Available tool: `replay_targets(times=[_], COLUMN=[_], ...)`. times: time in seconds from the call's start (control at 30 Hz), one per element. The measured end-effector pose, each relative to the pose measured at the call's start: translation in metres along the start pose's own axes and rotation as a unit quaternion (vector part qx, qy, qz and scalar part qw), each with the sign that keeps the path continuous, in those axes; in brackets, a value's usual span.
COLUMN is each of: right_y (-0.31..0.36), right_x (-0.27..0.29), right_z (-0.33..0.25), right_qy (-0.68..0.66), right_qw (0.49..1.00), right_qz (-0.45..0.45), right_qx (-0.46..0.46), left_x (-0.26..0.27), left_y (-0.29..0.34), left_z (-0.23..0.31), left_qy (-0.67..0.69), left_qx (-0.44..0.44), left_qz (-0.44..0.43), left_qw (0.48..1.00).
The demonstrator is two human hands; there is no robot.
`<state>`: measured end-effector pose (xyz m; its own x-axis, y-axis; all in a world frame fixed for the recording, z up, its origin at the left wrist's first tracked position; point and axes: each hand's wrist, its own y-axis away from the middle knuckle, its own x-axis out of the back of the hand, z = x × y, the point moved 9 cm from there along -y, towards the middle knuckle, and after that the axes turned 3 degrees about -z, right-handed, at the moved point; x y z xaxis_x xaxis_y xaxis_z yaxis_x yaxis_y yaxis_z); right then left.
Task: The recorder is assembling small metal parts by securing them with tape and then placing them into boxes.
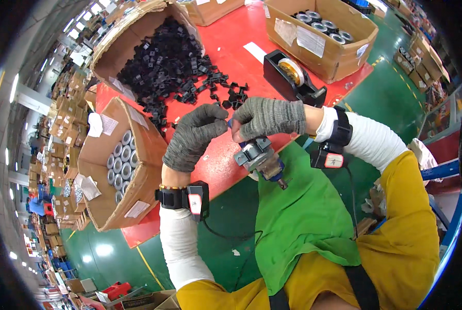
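- Clip carton [112,49]: held black clips [161,64], spilling onto worktop [231,46].
- Left carton [151,160], right carton [344,62]: held silver ringed parts [118,165].
- Left grip [192,137], right grip [272,120]: curled, exact closure and hold unclear.
- Metal tool [257,152]: was just below right grip.

On the desk [218,168], I saw clips [164,62] in and before the far-left carton [120,39]; nearer, at left, stood a box of metal rings [151,150]; a tape dispenser [280,77] separated clips from the far-right box [342,62].
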<state>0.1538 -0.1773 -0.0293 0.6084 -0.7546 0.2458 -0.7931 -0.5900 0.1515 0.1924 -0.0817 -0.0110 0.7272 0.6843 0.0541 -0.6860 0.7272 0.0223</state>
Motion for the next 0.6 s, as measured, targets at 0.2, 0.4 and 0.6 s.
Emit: replay_targets(times=[0.2,0.4,0.6], right_y=[-0.008,0.025,0.098], right_x=[0.015,0.004,-0.025], right_z=[0.031,-0.032,-0.088], right_qy=[0.097,0.100,0.312], right_qw=[0.992,0.992,0.843], right_qz=[0.054,0.073,0.302], right_qx=[-0.065,-0.006,0.317], left_x=[0.003,0.011,-0.001], left_y=[-0.005,0.023,0.052], left_z=[-0.003,0.007,0.010], left_qy=[0.114,0.120,0.141], left_qx=[0.000,-0.034,-0.048], left_qz=[0.019,0.090,0.087], left_qw=[0.993,0.988,0.985])
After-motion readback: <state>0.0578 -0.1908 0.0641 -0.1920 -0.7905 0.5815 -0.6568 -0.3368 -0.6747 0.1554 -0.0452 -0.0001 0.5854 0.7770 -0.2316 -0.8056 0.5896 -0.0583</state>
